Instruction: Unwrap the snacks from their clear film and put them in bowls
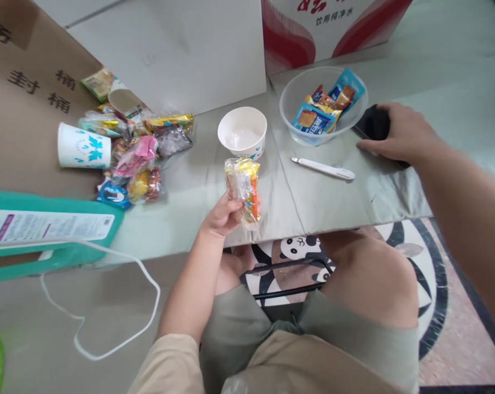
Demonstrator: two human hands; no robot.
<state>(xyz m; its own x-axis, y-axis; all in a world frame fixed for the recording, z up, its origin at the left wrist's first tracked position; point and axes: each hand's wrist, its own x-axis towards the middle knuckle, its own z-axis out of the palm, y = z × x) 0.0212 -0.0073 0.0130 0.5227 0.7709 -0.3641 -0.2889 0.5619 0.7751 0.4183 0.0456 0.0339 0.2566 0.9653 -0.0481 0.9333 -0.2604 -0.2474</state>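
Observation:
My left hand (223, 215) is closed around yellow-and-orange snack packets (243, 189) in clear wrapping, held up in front of a white paper bowl (242, 130). At the right, my right hand (403, 134) grips a black phone-like object (374, 123), partly covered by the fingers. Just left of that hand stands a translucent plastic bowl (288, 117) with blue and yellow snack packets (315, 119) inside. A white utility knife (324, 168) lies between the hands, its blade end pointing left.
Assorted wrapped snacks (138, 156) are heaped at the left beside a tipped paper cup (85, 146). Behind stand a white box (177, 54), a red-and-white carton (333, 27) and a brown cardboard box (29, 109). A teal package (54, 224) and white cord (149, 273) sit at the near left.

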